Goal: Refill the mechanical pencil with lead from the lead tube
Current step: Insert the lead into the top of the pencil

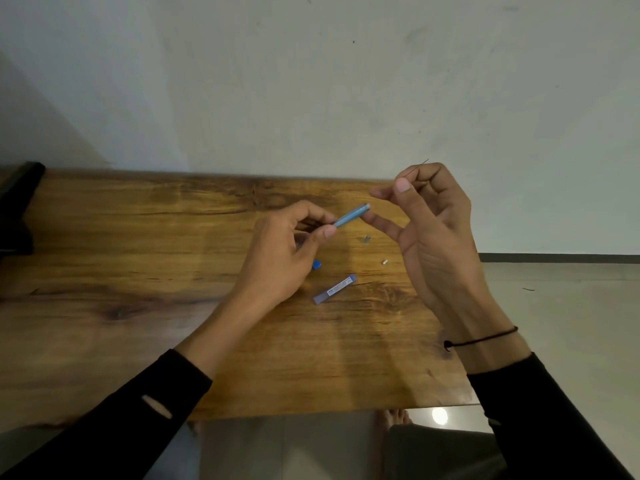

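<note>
My left hand (280,258) grips a light blue mechanical pencil (351,215) by its lower part, its open top end pointing up and to the right. My right hand (429,230) hovers just right of that end and pinches a thin dark lead (417,167) between thumb and forefinger, the lead sticking out above the fingers. The blue-grey lead tube (335,289) lies flat on the wooden table (138,271) below the hands. A blue cap (316,264) peeks out beside my left hand.
Two small metal bits lie on the table, one (366,239) near the pencil's end and one (384,261) lower right. A dark object (17,209) sits at the table's far left. The table's right edge runs close under my right wrist.
</note>
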A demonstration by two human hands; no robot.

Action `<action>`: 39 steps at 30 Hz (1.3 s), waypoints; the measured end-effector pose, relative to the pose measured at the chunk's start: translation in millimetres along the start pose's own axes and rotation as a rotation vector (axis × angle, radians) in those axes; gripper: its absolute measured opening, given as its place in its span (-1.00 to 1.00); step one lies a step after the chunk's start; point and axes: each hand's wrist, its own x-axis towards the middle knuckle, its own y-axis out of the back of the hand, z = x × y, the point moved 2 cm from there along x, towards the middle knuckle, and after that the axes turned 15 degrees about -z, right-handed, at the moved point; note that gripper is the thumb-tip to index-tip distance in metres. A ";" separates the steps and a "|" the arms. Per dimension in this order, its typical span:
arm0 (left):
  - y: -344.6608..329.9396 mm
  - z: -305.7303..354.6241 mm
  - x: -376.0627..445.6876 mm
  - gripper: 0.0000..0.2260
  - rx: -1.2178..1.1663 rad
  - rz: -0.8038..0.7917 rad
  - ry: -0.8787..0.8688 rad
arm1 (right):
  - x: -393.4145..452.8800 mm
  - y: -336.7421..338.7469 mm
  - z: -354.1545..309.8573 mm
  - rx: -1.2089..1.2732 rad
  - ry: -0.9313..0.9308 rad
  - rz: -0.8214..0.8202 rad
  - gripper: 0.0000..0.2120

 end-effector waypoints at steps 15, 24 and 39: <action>-25.5 3.0 -7.4 -0.94 -0.295 -0.192 -0.036 | 6.0 -7.4 -12.4 -0.298 0.089 -0.038 -0.96; -24.1 7.7 -7.5 -0.92 -0.318 -0.182 -0.032 | 6.2 -9.2 -15.6 -0.377 0.089 -0.066 -0.98; -23.7 8.0 -6.7 -0.90 -0.315 -0.168 -0.037 | 6.4 -6.8 -11.1 -0.492 0.097 -0.059 -0.98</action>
